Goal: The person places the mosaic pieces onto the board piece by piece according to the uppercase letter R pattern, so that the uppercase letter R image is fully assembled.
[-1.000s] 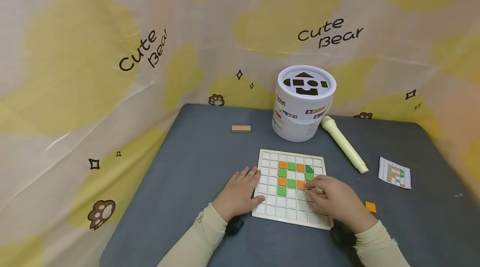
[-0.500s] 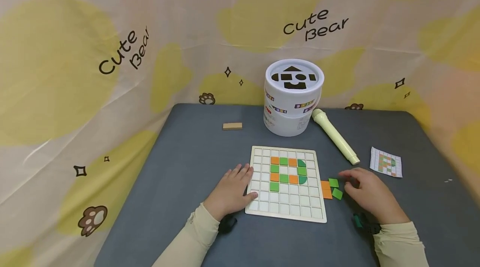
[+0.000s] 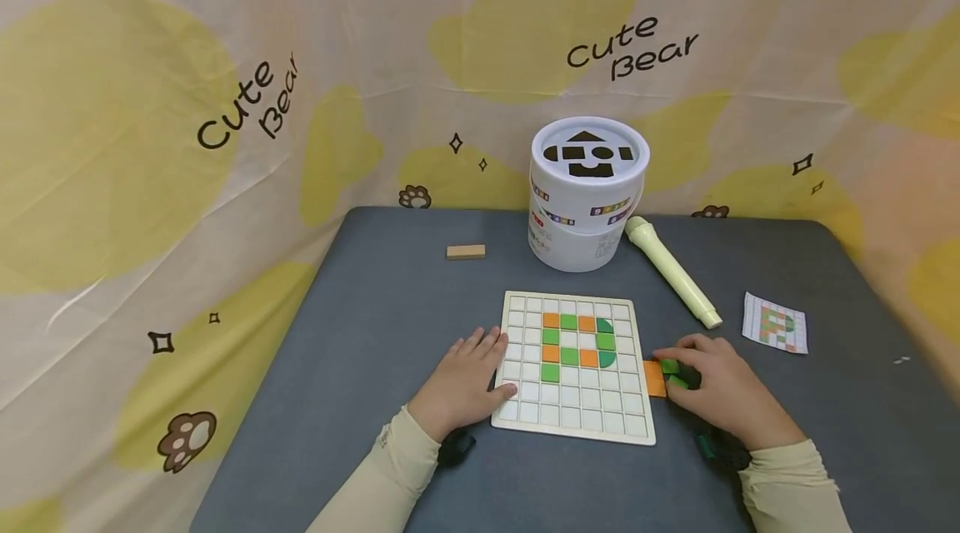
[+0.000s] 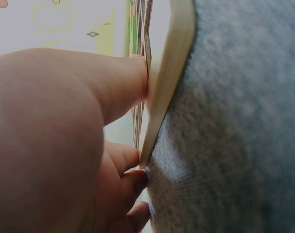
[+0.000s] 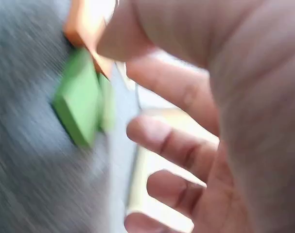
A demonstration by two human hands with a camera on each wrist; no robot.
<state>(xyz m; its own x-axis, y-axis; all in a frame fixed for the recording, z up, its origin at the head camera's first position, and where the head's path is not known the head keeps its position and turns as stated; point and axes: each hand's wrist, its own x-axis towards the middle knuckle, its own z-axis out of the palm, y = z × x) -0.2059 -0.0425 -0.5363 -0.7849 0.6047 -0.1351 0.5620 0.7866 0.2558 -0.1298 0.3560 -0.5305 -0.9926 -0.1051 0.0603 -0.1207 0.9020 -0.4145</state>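
A square white grid board point(image 3: 573, 418) lies on the table, bearing orange and green square tiles and two dark green rounded tiles. My left hand point(image 3: 463, 387) rests at its left edge, fingers straight, with the thumb point(image 4: 130, 85) on the board's face. To the right of the board, orange tiles point(image 3: 654, 379) lie against its edge beside green tiles point(image 3: 670, 366). My right hand point(image 3: 727, 391) reaches over these loose tiles, thumb and index fingertip close to them and partly covering the green ones. In the right wrist view, a green tile point(image 5: 79, 97) lies beneath the fingers, outside their grasp.
A white bucket point(image 3: 587, 225) with a shape-cutout lid stands behind the board. Right of it lies a pale yellow microphone-shaped stick point(image 3: 675, 275). A small pattern card point(image 3: 776, 323) lies at the right, and a wooden block point(image 3: 466, 251) at the back left.
My right hand left the board, where a second dark green rounded tile now sits, swung right past the loose tiles, then came back left over them. My left hand stayed at the board's edge.
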